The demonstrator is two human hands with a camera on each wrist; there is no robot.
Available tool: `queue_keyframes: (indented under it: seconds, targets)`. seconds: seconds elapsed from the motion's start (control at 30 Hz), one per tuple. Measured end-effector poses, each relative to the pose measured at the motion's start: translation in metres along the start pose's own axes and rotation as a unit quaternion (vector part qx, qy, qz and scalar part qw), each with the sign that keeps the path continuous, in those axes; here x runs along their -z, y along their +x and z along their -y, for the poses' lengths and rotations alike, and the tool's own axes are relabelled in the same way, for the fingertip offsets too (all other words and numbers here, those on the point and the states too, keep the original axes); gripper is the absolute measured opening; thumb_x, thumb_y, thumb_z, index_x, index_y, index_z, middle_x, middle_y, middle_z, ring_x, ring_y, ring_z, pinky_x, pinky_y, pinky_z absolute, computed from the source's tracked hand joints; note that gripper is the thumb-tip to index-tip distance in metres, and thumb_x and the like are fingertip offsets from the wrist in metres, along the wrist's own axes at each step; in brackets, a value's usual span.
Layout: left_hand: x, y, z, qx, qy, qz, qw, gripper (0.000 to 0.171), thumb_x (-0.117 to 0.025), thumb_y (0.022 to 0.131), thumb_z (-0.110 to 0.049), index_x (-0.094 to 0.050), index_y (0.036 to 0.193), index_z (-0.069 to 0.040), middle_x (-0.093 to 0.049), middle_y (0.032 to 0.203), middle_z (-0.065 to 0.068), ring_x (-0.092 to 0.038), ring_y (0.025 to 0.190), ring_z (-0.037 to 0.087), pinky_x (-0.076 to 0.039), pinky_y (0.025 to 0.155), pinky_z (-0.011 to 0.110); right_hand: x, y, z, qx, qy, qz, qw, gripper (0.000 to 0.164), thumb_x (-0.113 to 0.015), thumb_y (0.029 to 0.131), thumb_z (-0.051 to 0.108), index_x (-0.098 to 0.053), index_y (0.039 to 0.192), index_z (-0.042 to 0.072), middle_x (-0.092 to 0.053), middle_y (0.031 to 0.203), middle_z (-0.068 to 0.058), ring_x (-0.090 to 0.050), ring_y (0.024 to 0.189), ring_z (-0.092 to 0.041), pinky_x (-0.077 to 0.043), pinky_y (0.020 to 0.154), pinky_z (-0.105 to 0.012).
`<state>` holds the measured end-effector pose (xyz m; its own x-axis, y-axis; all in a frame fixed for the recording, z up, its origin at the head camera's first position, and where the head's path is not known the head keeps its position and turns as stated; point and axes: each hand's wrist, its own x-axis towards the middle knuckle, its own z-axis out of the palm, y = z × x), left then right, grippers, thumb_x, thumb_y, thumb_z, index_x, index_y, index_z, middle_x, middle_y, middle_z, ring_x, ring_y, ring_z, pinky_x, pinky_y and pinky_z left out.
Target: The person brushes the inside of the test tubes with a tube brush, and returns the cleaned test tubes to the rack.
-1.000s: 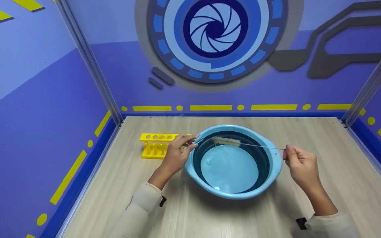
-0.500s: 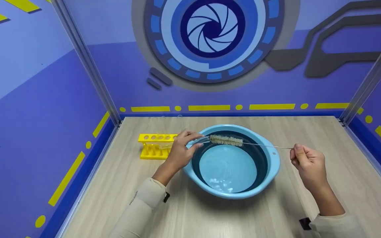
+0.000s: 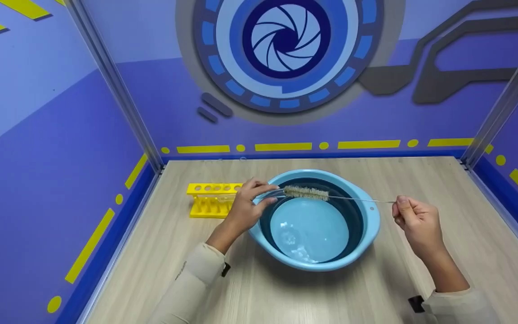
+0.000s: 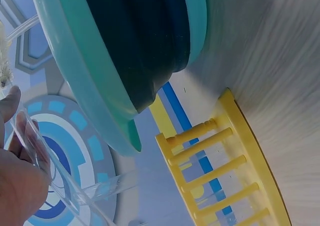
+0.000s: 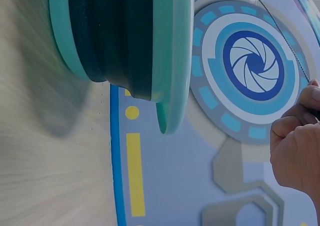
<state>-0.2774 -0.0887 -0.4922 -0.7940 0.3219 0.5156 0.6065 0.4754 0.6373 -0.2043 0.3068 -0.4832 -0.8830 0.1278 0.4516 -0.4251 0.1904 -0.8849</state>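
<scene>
In the head view my left hand holds a clear test tube over the left side of a blue basin. The tube's rear part extends past the hand toward a yellow rack. Thumb and fingers grip the tube in the left wrist view. My right hand, right of the basin, pinches the thin wire handle of a test tube brush. The bristles lie level above the basin, their left end right at the tube's mouth. The right wrist view shows the twisted wire running up to the bristles.
A yellow test tube rack stands left of the basin, partly behind my left hand. Faint clear tubes stand in it. Light-blue water fills the basin's bottom. Blue and purple panels enclose the wooden table.
The tube has come up level and rightward with my left hand, its mouth now meeting the bristle end. My right hand moved slightly right, then barely shifted. Water in the basin ripples.
</scene>
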Motion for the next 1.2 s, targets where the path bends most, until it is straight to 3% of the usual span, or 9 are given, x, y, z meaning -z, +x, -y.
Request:
queue_keyframes:
  seconds: [0.2,0.43,0.7,1.2]
  targets:
    - [0.001,0.001,0.002,0.006,0.003,0.002,1.0,0.029,-0.074,0.101,-0.019,-0.078,0.13,-0.022,-0.069,0.122,0.004,-0.063,0.117,0.021,-0.057,0.107,0.042,0.003,0.003,-0.003,0.016,0.027,0.041,0.999,0.044,-0.046,0.113,0.003,-0.055,0.072,-0.011,-0.043,0.059,-0.001,-0.028,0.051,-0.018,-0.018,0.048,-0.038]
    - [0.003,0.003,0.002,0.006,-0.001,0.012,0.9999,0.03,-0.074,0.1,-0.016,-0.078,0.13,-0.016,-0.068,0.123,0.005,-0.063,0.118,0.022,-0.057,0.106,0.043,0.005,0.005,-0.005,0.023,0.016,0.06,0.998,0.045,-0.046,0.113,0.004,-0.055,0.071,-0.009,-0.039,0.058,-0.004,-0.023,0.051,-0.023,-0.018,0.047,-0.039]
    - [0.007,0.002,0.001,-0.002,0.002,0.017,0.9999,0.031,-0.074,0.1,-0.019,-0.078,0.13,-0.023,-0.068,0.122,0.005,-0.063,0.115,0.019,-0.058,0.104,0.037,0.003,0.008,-0.002,0.008,-0.026,0.057,0.998,0.045,-0.047,0.113,0.006,-0.056,0.071,-0.005,-0.04,0.057,-0.003,-0.031,0.05,-0.014,-0.023,0.048,-0.038]
    - [0.001,0.003,-0.002,-0.018,0.015,0.038,0.999,0.029,-0.073,0.102,-0.014,-0.079,0.129,-0.023,-0.067,0.122,0.005,-0.061,0.116,0.019,-0.057,0.105,0.035,-0.012,0.009,0.0,0.012,-0.029,0.077,0.997,0.043,-0.048,0.113,0.005,-0.059,0.075,-0.012,-0.04,0.055,-0.002,-0.035,0.05,-0.005,-0.026,0.047,-0.038]
